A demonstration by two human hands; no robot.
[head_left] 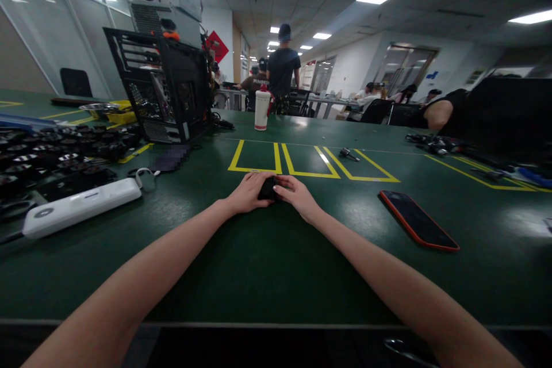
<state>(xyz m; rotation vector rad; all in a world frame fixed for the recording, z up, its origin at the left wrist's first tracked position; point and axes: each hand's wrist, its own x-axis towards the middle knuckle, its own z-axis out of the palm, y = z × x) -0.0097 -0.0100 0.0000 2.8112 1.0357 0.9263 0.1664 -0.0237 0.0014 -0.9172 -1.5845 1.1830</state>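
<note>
Near the middle of the green table [276, 276], a small black object [268, 188] sits between my two hands. My left hand [250, 192] wraps round its left side, with the thumb at the near edge and the fingers over the far side. On the right side, my right hand [295, 194] has its thumb and fingers closed on the object's edge. The object is dark and partly covered by fingers, so its details cannot be made out. Just beyond the hands lie yellow tape outlines [254, 170] on the tabletop.
An orange-edged phone [418, 219] lies right. A white power strip [81, 207], many black parts [56, 152] and an open computer case [172, 86] stand left. Farther back are a white cup [261, 109] and a small dark part [349, 154]. Several people are beyond.
</note>
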